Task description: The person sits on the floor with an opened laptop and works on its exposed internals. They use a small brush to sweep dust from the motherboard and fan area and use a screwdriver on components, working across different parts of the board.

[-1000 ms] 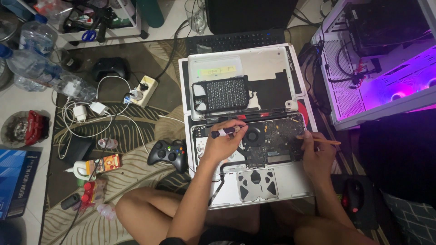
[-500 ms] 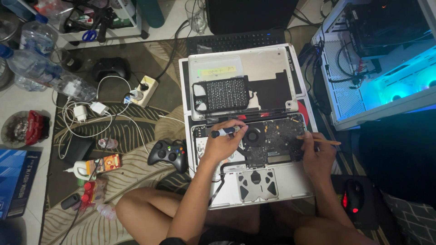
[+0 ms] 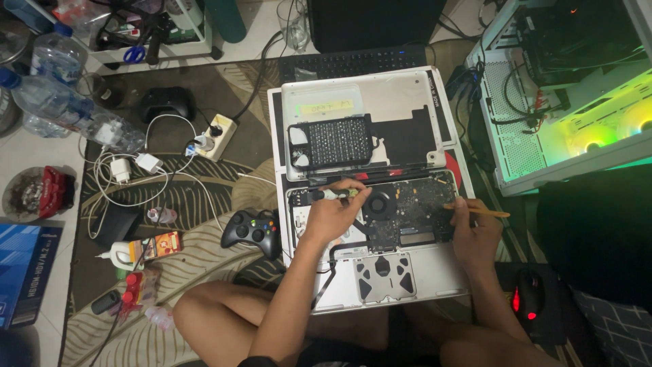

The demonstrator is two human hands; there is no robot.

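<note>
An opened silver laptop (image 3: 435,273) lies bottom-up on the floor in front of me, its circuit board and black fan (image 3: 382,202) exposed. My left hand (image 3: 333,214) rests over the left part of the board and grips a small pale-handled screwdriver (image 3: 333,194) lying sideways. My right hand (image 3: 475,234) sits at the laptop's right edge and holds a thin yellow stick-like tool (image 3: 479,211), its tip pointing onto the board. Behind the board lies the removed bottom cover (image 3: 360,95) with a black screwdriver bit case (image 3: 331,142) on it.
A black game controller (image 3: 252,230) lies left of the laptop. A power strip (image 3: 216,136), white chargers and cables sit farther left, with water bottles (image 3: 61,102). A lit white computer case (image 3: 577,102) stands at right. A black mouse (image 3: 530,302) glows red near my right knee. A keyboard (image 3: 353,62) lies behind.
The computer case lighting has shifted from purple through cyan to green. Both hands stay almost still over the laptop, with only slight motion.
</note>
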